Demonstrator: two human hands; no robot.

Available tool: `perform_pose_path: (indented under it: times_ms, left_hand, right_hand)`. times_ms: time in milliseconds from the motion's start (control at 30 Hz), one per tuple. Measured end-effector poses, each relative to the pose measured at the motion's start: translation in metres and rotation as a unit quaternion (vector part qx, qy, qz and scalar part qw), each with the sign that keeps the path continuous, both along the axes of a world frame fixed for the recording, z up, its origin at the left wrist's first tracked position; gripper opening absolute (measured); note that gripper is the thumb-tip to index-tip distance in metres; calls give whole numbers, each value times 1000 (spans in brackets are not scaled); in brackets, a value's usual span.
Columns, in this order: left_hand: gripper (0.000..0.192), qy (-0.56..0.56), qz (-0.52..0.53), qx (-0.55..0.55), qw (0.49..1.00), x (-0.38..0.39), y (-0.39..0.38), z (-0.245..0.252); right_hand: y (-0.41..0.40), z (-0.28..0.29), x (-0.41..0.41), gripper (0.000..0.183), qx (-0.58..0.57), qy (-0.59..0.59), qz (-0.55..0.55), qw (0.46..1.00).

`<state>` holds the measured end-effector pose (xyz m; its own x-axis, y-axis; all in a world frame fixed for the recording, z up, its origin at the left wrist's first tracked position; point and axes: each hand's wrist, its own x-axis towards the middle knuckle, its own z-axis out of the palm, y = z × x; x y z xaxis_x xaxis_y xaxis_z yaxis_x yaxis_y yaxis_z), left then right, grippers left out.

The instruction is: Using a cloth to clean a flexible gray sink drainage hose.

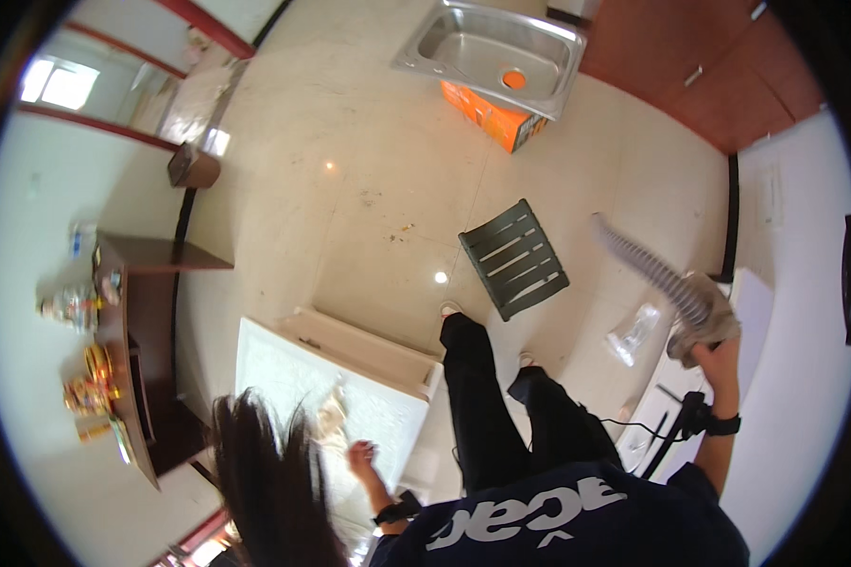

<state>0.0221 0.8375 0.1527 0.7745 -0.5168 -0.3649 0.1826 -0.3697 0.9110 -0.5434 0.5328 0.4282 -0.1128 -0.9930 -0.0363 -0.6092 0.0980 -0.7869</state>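
Observation:
My right hand [716,365], at the right, grips a crumpled grey-beige bundle [709,315], perhaps cloth or a bag. From it a grey corrugated hose [663,283] sticks out over the floor, blurred along its length. My left hand [362,457] hovers with bent fingers above or beside a white-topped cabinet [284,361]; whether it holds something small cannot be made out. A beige cloth [332,418] lies on that top near my left fingers. Each wrist wears a black strap, and a black device [693,414] with a cable sits at the right one.
A dark green slatted stool [516,259] stands ahead of my feet. Beyond it a stainless steel sink [468,46] rests on an orange box [489,117]. Clear plastic packaging [632,333] lies on the floor. A brown desk [149,319] and a bin [197,166] stand left; red-brown cabinets [666,64] far right.

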Motion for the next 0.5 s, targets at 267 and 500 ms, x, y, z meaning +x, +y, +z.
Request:
perform_pose_path:
  times_ms: [267,500]
  left_hand:
    - [20,-153,-7,-218,964,-18,-55,262]
    - [62,-296,-554,-252,736,-175,-105,363]
  right_hand:
    - [117,89,-3,67,-53,-153,91,983]
    - [236,124,85,51,-115,-16,222,968]
